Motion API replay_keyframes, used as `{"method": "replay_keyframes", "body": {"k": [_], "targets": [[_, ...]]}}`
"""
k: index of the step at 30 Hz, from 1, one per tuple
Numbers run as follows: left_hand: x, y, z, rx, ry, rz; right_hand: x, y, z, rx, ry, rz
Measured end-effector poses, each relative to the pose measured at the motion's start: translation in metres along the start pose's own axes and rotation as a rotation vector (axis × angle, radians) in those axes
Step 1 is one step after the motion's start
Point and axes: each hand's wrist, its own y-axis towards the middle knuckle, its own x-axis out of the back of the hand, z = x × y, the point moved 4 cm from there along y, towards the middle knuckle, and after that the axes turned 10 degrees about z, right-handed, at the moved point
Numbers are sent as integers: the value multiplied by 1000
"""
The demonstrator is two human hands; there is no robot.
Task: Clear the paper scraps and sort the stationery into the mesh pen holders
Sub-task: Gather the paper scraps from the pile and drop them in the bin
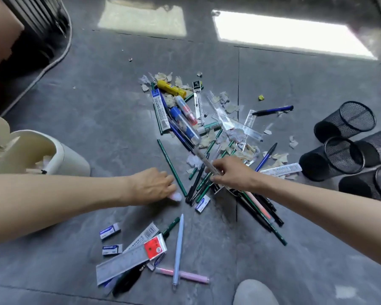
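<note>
Right hand (231,173): at the near edge of the pile (207,128), thumb and forefinger pinching a long pen (204,159) in a clear sleeve, close to its lower end.
Left hand (152,187): just left of the pile's near edge, fingers curled down over a pale scrap (176,197) on the floor. That spot is blurred, so I cannot tell whether the scrap is gripped or only touched.
Pen: slants up from the pinch across the pile's near side, lying over dark pens and green pencils (172,168).
Pen handling: light and stiff, I judge. The sleeve looks slick, so a pinch nearer the middle should keep it from swinging or sliding out. Lifting it straight up should avoid dragging the pencils under it.
Scraps (209,139): torn, thin bits all through the pile, thickest on its far and right sides. They are probably near weightless and limp, better gathered several at a time than singly, and likely to flutter if dropped from high up.
Bin (59,155): well left of the pile, open, with some paper inside.
Holders (343,122): right of the pile, black mesh, lying on their sides. They probably need standing up before they can take pens.
Erasers (110,231): nearer the person than the pile, small firm blocks, easy to pinch by the sides.
Stage: early, I judge, since most of the stationery lies on the floor.
</note>
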Motion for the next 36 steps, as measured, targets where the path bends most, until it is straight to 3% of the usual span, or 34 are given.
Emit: {"method": "replay_keyframes", "body": {"k": [6,9,14,17,20,23,25,32,36], "targets": [[-6,7,18,46,-73,-233,-31,1,14,37,-195,127],[-13,12,33,82,-94,-187,-43,1,19,72,-245,174],[-14,13,36,-93,-85,-210,-32,-1,13,55,-254,-91],[-16,11,29,-205,-241,-248,-15,2,8,27,-241,-258],[-12,18,36,-34,-439,-322,-8,12,-1,-29,-188,-259],[2,34,47,197,-630,-249,-5,18,-2,-53,-167,-257],[13,46,50,261,-705,-213,-4,21,-2,-67,-173,-273],[26,79,42,191,-776,-229,1,34,-7,-143,-125,-181],[24,80,39,137,-652,-255,4,33,-15,-193,-79,-100]]}}
